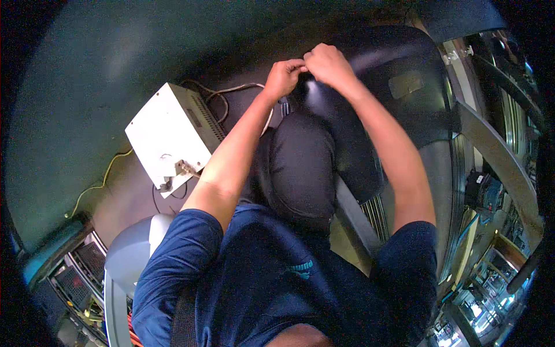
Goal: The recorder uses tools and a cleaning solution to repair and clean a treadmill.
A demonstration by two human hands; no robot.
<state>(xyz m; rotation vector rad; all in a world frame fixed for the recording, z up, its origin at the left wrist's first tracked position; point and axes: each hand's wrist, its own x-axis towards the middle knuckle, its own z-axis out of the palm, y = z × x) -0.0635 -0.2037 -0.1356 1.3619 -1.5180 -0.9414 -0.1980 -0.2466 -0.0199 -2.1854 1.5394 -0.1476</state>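
Observation:
Out in front of me, both hands meet at the near-left edge of a large dark, glossy panel [370, 104]. My left hand [282, 78] has its thumb and fingers pinched together, pointing right. Close against its fingertips, my right hand [329, 65] is curled with its back toward me. Whatever sits between the fingers is too small or hidden to name. Just below the hands, a bright glint shows on the dark surface. My bent knee in dark trousers [303, 162] rises under them.
A white metal box [167, 130] with a vented dark side stands left of my left forearm. A pale cable [240, 88] loops behind it, and a thin yellow wire [106, 178] runs to its left. A grey curved bar [509, 156] and cluttered shelving lie far right.

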